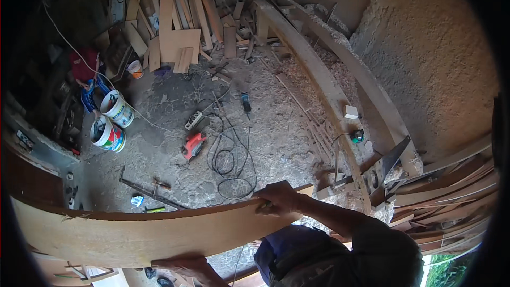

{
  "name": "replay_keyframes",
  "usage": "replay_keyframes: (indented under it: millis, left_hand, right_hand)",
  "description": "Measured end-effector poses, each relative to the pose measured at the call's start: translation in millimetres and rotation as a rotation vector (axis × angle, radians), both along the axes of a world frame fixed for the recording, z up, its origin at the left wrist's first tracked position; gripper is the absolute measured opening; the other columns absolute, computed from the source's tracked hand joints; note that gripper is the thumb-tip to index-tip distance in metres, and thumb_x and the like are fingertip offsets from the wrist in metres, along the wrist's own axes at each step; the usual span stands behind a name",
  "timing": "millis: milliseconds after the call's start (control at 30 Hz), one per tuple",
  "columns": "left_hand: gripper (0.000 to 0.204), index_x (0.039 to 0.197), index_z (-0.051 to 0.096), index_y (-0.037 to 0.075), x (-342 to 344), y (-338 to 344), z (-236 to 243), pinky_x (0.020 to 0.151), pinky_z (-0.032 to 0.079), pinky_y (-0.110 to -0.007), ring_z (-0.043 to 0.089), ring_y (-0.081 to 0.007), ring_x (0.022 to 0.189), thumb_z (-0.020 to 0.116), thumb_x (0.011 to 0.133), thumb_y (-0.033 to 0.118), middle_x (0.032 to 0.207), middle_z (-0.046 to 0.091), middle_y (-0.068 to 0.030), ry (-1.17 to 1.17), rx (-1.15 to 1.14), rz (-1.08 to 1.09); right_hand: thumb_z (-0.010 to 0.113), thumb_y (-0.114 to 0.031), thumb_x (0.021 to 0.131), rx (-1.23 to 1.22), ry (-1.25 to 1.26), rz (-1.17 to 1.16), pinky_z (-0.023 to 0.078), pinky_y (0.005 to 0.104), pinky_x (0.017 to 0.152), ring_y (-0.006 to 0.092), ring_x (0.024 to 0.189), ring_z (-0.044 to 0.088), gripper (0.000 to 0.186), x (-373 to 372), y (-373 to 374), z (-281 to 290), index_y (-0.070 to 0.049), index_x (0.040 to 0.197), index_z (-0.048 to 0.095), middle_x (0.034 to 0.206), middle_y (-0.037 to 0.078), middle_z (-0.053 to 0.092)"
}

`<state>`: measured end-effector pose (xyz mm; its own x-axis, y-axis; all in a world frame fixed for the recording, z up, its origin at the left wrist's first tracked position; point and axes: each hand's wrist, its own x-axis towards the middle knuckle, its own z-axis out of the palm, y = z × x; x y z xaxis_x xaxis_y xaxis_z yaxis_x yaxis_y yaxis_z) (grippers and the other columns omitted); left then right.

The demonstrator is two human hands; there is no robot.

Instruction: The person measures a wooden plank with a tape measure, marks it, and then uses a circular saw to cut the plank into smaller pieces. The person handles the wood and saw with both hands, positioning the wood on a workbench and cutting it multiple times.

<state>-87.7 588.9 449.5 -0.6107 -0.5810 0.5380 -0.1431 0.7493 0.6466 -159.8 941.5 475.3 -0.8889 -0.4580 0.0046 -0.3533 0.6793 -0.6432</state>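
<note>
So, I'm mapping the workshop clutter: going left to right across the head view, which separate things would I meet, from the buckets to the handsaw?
Nearer white bucket, red power tool, dark blue power tool, the person's right hand, small white block, handsaw.

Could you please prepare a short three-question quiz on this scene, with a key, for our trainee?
1. Multiple choice: What do the left hand and the right hand both touch?
A) a bucket
B) a wide board
C) a handsaw

2. True or false: The handsaw lies farther right in the picture than the red power tool.

3. Short answer: Which is nearer the wide board, the red power tool or the small orange-and-white bucket?

Key:
1. B
2. True
3. The red power tool
</note>
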Motion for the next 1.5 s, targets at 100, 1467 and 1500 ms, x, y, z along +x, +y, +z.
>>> replay_keyframes:
  millis: [100,1467,1500]
  left_hand:
    - [0.083,0.154,0.005,-0.005,-41.8,45.2,4.6,0.116,0.028,-0.055,0.028,-0.0473,0.143,0.046,0.099,0.04,0.156,0.015,-0.0356,0.022,-0.133,-0.155]
    - [0.054,0.088,0.059,-0.001,-535.6,714.9,-99.3,0.059,0.043,-0.038,0.053,-0.0153,0.069,0.051,0.099,0.051,0.074,0.058,-0.0082,-0.687,1.109,-0.857]
    - [0.054,0.089,0.061,-0.001,-550.5,725.0,-101.7,0.06,0.044,-0.038,0.054,-0.0156,0.07,0.051,0.099,0.05,0.076,0.06,-0.0086,-0.7,1.111,-0.894]
  right_hand:
    - [0.075,-0.053,0.078,0.038,0.132,-0.192,0.055,0.0403,0.061,0.027,0.069,0.07,0.045,18.0,72.2,0.8,-0.013,0.096,0.068,0.073,0.005,0.069]
    - [0.055,-0.054,0.095,0.089,-0.155,-1.275,0.043,0.0466,0.053,0.0299,0.054,0.058,0.059,-339.3,523.1,-83.3,-0.002,0.067,0.063,0.057,0.018,0.056]
    - [0.056,-0.051,0.095,0.137,-0.102,-1.274,0.046,0.0478,0.058,0.0348,0.062,0.062,0.054,-346.0,534.2,-83.6,-0.002,0.074,0.066,0.064,0.02,0.061]
